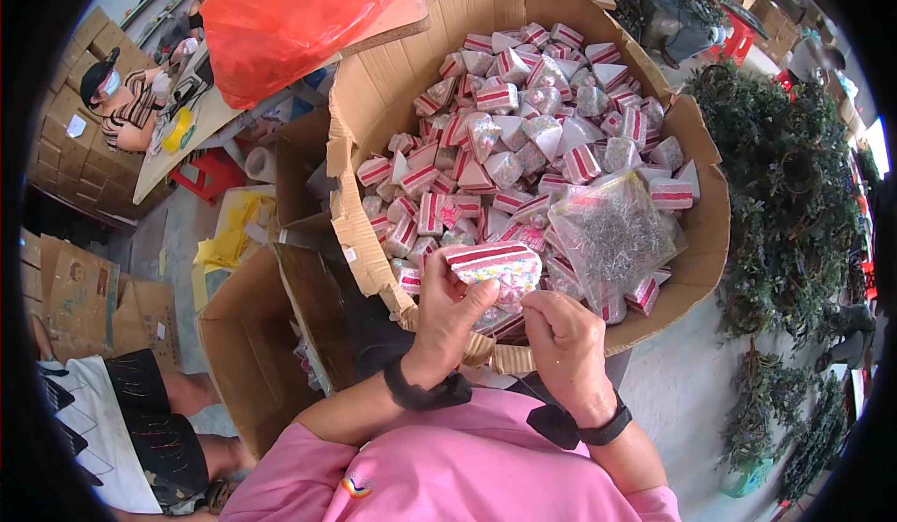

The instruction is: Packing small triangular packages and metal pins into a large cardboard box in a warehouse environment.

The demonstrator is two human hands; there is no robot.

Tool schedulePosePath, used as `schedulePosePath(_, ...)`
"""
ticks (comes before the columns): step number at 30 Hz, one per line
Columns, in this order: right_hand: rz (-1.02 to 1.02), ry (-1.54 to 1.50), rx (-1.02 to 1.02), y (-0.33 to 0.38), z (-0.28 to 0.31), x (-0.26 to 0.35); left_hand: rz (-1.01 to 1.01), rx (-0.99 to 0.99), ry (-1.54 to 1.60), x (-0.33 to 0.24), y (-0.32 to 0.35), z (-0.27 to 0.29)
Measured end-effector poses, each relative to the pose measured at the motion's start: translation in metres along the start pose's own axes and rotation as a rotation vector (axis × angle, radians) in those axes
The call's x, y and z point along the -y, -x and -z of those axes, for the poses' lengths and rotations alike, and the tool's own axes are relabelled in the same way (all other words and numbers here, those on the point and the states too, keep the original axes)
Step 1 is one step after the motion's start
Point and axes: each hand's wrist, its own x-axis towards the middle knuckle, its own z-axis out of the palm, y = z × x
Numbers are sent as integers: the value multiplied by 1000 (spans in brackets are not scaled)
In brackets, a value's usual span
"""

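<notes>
My left hand [447, 314] grips a toy cake slice [495, 262] by its left end, the thumb in front. The slice is striped red and white, with a speckled pastel face turned toward me. My right hand [566, 335] is curled into a pinch at the slice's lower right corner; whatever lies between its fingertips is too small to make out. Both hands are over the near rim of a large cardboard box [371, 139] heaped with similar cake slices [505, 162]. On the heap's right side rests a clear plastic bag of silvery wire-like strands [617, 232].
An open carton [245, 321] stands left of the big box. Beyond it are a table with a red plastic bag [294, 22] and a seated person [129, 111]. Another person [140, 410] is at lower left. Dark green artificial foliage [780, 204] fills the right side.
</notes>
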Motion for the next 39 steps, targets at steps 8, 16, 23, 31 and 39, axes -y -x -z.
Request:
schedulePosePath(8,92,127,-33,2,-5,-11,-82,-5,-83,9,-1,1)
schedulePosePath(16,142,259,-10,2,-7,-14,-208,-24,-337,16,1,7)
schedulePosePath(23,10,159,19,1,-5,-8,-180,-31,-305,21,1,12)
schedulePosePath(31,82,347,51,4,-7,-12,-276,-74,-702,11,3,8)
schedulePosePath(39,-131,162,89,3,-11,-18,-289,1,-727,8,3,9)
